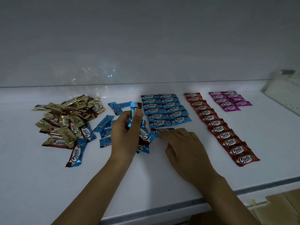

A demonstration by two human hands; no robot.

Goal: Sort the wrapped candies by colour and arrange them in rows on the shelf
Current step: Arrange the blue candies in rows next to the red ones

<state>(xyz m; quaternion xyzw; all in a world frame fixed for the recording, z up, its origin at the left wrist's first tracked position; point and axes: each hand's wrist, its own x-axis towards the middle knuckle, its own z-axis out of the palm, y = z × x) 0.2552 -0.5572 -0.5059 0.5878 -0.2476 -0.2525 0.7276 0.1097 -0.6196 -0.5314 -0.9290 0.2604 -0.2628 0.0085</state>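
A person sorts wrapped candies on a white shelf (pixel 113 184). The left hand (pixel 125 135) has its grip clamped on a handful of blue candies (pixel 142 137), held up off the shelf, apparently as a ready supply. The right hand (pixel 181 146) lays its fingertips on a single blue candy (pixel 156 131) at the near end of the blue rows (pixel 164 109), seemingly squaring it with the column above. Whether that grip pinches the wrapper or only presses it cannot be told. The red row (pixel 217 125) and purple rows (pixel 228 100) lie finished-looking to the right, well apart so the colours stay distinct. To the left wait loose blue candies (pixel 103 125) and an unsorted gold pile (pixel 69 116).
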